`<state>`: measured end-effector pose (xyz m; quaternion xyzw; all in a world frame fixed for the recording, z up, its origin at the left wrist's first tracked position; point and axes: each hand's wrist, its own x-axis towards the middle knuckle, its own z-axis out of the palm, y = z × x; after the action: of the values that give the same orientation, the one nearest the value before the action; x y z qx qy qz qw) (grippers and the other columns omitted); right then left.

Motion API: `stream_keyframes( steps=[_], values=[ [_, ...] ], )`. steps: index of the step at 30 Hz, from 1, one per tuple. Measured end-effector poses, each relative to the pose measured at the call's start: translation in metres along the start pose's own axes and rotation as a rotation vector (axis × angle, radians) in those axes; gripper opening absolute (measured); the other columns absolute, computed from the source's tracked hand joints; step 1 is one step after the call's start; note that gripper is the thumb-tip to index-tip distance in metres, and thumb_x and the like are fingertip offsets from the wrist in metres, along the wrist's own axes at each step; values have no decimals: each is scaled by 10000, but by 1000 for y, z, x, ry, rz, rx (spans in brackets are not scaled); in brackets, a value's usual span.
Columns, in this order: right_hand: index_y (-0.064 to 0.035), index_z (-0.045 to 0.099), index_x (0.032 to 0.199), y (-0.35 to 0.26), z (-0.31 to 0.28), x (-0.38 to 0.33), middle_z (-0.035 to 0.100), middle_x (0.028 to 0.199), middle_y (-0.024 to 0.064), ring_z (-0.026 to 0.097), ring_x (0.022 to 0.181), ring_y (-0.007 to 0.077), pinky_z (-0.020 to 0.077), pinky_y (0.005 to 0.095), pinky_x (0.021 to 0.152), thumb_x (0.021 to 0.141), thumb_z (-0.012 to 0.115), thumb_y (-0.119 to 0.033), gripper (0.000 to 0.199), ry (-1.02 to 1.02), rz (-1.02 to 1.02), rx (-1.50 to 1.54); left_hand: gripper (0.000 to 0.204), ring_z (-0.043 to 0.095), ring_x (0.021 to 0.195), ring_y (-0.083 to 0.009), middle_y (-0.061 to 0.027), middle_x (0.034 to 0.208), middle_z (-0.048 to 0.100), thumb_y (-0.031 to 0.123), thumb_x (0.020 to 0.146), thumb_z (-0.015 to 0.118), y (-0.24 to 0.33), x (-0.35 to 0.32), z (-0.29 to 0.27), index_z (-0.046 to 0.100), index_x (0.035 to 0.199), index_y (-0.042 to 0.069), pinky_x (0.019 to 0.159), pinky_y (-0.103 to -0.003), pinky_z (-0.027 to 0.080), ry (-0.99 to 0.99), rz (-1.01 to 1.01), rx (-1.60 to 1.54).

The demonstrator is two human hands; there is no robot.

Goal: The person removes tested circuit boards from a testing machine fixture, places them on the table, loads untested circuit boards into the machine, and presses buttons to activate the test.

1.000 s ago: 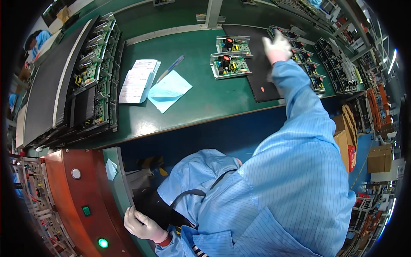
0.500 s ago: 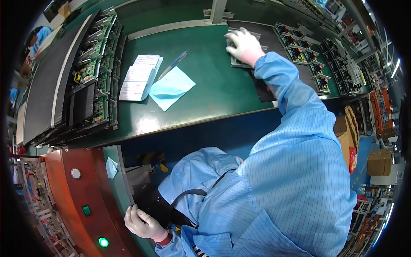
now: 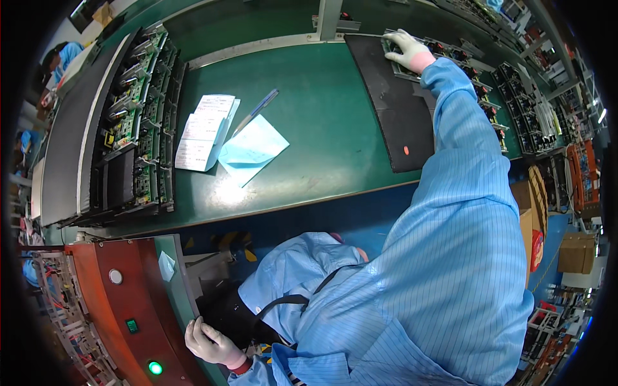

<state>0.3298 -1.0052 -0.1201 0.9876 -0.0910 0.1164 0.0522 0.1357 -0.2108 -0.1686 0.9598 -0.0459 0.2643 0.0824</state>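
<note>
My right hand (image 3: pixel 407 50), in a pale glove, reaches to the far right of the bench. Its fingers are closed on the edge of a circuit board (image 3: pixel 400 69) with metal parts, at the far end of a black sheet (image 3: pixel 396 106). The hand hides part of the board. More circuit boards (image 3: pixel 492 110) with metal strips stand in a row just right of it. My left hand (image 3: pixel 214 344), gloved too, is low at the left by the edge of a grey-green panel (image 3: pixel 183 283). Its fingers are curled in, and nothing shows in them.
The green bench (image 3: pixel 309 128) carries folded printed papers (image 3: pixel 205 132), a light blue paper (image 3: pixel 253 151) and a pen (image 3: pixel 256 110). Stacked boards (image 3: pixel 138 122) stand at left. A red-brown machine housing (image 3: pixel 122 309) has a lit green button (image 3: pixel 155 367). Cardboard boxes (image 3: pixel 576 253) stand at right.
My right hand has moved right with the circuit board, uncovering the left part of the black sheet. My left hand stays by the panel edge. The view has shifted slightly.
</note>
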Motion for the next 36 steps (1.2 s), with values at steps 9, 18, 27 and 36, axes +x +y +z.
stream_keyframes(
  steps=[9, 18, 27, 36],
  values=[
    [-181, 558, 1465, 2, 0, 7, 572, 1497, 90, 462, 1460, 334, 430, 432, 1159, 959, 674, -368, 552, -30, -11, -88, 175, 642, 1045, -288, -103, 1171, 687, 141, 1020, 594, 4, 0, -2, 738, 1074, 57, 926, -388, 510, -15, -41, 16],
    [-106, 646, 1344, -246, -28, 17, 628, 1394, 137, 583, 1292, 353, 457, 449, 1097, 965, 632, -438, 505, 197, -574, 365, 137, 638, 984, -276, -67, 1111, 697, 150, 914, 655, 13, 6, 2, 753, 997, 105, 908, -388, 495, 81, -34, 0],
    [-151, 581, 1425, -425, -8, 14, 530, 1509, 162, 460, 1406, 399, 365, 567, 1165, 995, 527, -637, 651, 87, -1056, 313, 145, 647, 1004, -258, -22, 1121, 707, 198, 930, 654, 17, 6, 1, 759, 1004, 130, 937, -380, 484, 87, -65, -18],
    [-129, 609, 1380, -368, 5, 23, 592, 1423, 145, 569, 1260, 368, 429, 494, 1115, 1076, 493, -438, 449, 98, -1070, 361, 148, 647, 1016, -247, -14, 1121, 712, 223, 932, 657, 15, 1, 3, 758, 1010, 147, 947, -379, 479, 129, -70, -18]
  ],
)
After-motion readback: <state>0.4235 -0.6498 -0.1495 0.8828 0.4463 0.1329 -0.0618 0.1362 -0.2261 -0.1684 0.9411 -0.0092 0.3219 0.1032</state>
